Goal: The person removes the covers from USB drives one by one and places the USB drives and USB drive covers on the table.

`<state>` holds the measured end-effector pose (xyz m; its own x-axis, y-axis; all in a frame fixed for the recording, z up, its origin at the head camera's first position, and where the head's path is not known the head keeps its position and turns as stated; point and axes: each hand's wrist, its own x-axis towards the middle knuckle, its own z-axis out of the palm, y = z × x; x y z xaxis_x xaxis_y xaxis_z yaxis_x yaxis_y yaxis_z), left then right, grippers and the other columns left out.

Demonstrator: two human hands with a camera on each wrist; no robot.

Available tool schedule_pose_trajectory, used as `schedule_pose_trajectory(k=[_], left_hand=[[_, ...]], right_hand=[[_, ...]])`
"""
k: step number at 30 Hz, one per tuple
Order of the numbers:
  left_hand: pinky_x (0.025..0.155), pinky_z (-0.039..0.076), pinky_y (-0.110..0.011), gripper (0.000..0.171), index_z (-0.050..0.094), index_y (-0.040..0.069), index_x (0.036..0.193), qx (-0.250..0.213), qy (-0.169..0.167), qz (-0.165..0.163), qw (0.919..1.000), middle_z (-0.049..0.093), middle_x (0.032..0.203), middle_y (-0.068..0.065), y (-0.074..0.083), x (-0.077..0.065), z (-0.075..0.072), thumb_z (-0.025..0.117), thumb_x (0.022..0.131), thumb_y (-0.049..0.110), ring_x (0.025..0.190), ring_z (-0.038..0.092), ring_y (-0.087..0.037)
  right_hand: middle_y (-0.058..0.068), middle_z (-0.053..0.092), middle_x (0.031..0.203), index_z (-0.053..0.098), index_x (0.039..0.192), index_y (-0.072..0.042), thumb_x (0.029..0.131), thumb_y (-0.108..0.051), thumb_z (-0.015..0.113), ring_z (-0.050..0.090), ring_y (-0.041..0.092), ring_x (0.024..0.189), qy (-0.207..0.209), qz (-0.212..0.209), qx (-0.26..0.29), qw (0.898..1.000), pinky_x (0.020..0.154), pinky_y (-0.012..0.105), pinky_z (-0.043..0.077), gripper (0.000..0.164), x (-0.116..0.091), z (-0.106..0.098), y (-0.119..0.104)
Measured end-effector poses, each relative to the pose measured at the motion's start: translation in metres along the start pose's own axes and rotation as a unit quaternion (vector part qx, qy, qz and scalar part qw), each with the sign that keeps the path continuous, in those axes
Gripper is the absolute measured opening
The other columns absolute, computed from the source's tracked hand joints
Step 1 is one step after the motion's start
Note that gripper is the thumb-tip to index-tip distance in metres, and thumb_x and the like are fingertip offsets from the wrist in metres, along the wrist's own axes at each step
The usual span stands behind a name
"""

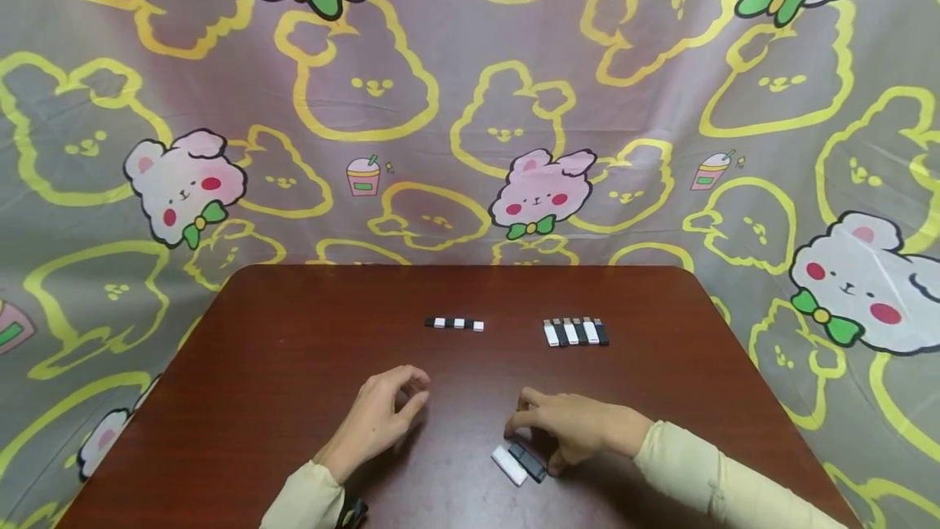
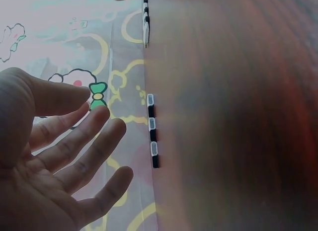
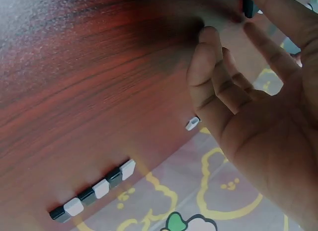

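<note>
My right hand (image 1: 576, 427) arches over a black USB stick (image 1: 529, 464) near the table's front, thumb by one end and index fingertip close to the other. A white USB stick (image 1: 508, 465) lies right alongside it. In the right wrist view, part of the black stick shows at the top, between thumb and index finger. To the left, my left hand (image 1: 385, 411) hovers with loosely bent fingers and holds nothing. In the left wrist view its fingers (image 2: 94, 154) are spread.
Farther back, a row of alternating black and white caps (image 1: 458, 323) lies on the brown table (image 1: 308, 398). Right of it stand several uncapped black and white USB sticks (image 1: 576, 333), side by side, metal plugs facing away. A patterned cloth (image 1: 441, 64) hangs behind the table.
</note>
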<state>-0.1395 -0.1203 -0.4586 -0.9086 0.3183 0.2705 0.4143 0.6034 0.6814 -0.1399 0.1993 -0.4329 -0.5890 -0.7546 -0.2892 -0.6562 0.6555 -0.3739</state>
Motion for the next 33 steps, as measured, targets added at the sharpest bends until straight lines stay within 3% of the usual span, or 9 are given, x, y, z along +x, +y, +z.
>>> schedule_pose_trajectory(k=[8,16,25,33], left_hand=[[0.069,0.055,-0.022,0.011,0.071,0.01,0.1,-0.006,0.004,0.016,0.9998,0.072,0.087,0.004,-0.001,-0.001,0.002,0.074,0.089,0.007,0.077,0.063,0.0],[0.069,0.054,-0.021,0.01,0.072,0.01,0.101,-0.01,-0.001,0.008,0.9999,0.074,0.091,-0.001,0.001,0.0,0.002,0.073,0.091,0.009,0.077,0.064,0.0],[0.071,0.056,-0.023,0.011,0.071,0.01,0.101,-0.019,-0.012,0.003,0.9998,0.073,0.092,0.002,0.005,0.003,0.003,0.072,0.091,0.006,0.08,0.066,-0.004],[0.071,0.057,-0.027,0.009,0.071,0.01,0.101,-0.013,-0.015,0.006,0.9998,0.073,0.09,0.001,0.005,0.005,0.003,0.072,0.092,0.01,0.079,0.067,-0.005]], right_hand=[[-0.009,0.051,0.123,0.065,0.125,-0.038,0.072,-0.019,0.091,0.053,-0.002,0.083,0.01,-0.028,-0.005,1.0,0.068,0.016,0.047,0.063,-0.002,0.006,0.001],[-0.012,0.052,0.119,0.062,0.124,-0.03,0.067,-0.045,0.093,0.048,-0.005,0.08,0.026,-0.034,-0.043,0.998,0.068,0.018,0.047,0.067,-0.007,0.011,-0.006],[-0.016,0.055,0.106,0.065,0.108,-0.024,0.069,-0.041,0.09,0.047,-0.005,0.076,0.059,-0.048,-0.076,0.994,0.064,0.016,0.045,0.05,-0.005,0.016,-0.007],[-0.014,0.058,0.105,0.066,0.105,-0.021,0.07,-0.042,0.087,0.051,-0.003,0.075,0.088,-0.057,-0.108,0.989,0.062,0.018,0.047,0.046,-0.004,0.019,-0.004]])
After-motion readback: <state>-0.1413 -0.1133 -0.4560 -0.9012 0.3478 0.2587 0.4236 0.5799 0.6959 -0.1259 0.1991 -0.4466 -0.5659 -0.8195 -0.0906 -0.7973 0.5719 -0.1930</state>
